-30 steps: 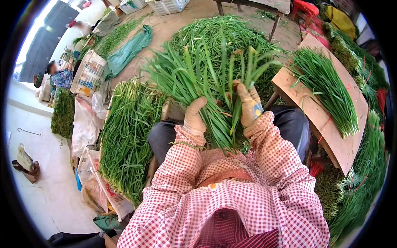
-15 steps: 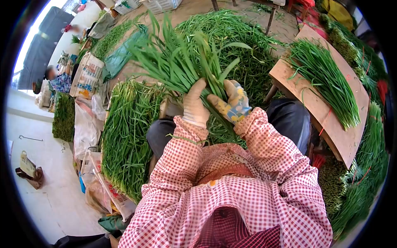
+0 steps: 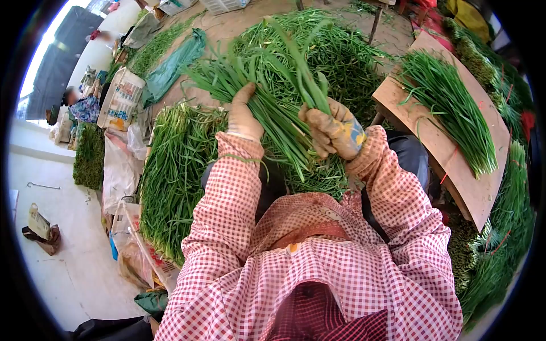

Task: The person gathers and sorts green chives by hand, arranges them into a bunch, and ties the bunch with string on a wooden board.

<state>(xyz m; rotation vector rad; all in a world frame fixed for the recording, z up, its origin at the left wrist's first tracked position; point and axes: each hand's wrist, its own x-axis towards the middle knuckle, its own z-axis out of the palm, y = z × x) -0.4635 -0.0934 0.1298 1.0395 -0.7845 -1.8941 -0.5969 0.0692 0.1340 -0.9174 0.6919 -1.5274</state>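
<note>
My left hand (image 3: 245, 115), in a tan glove, is closed round a bunch of long green leaves (image 3: 273, 122) that fans out to the upper left, its stem ends pointing down to the right. My right hand (image 3: 335, 129), in a stained glove with a blue and yellow patch, grips a smaller bundle of leaves (image 3: 310, 85) standing upright. The two bundles lie close together between my hands. Beyond them is a large heap of loose green leaves (image 3: 347, 62) on the floor.
A packed stack of greens (image 3: 176, 182) lies at the left. On the right a curved board (image 3: 409, 113) carries a bunch of greens (image 3: 449, 108), with tied bundles (image 3: 506, 221) beyond. A green plastic sheet (image 3: 176, 68) and a seated person (image 3: 85, 108) are at the upper left.
My hands have moved apart, the left to the left and up, the right to the right. The leaves in my right hand have separated more from the left bunch.
</note>
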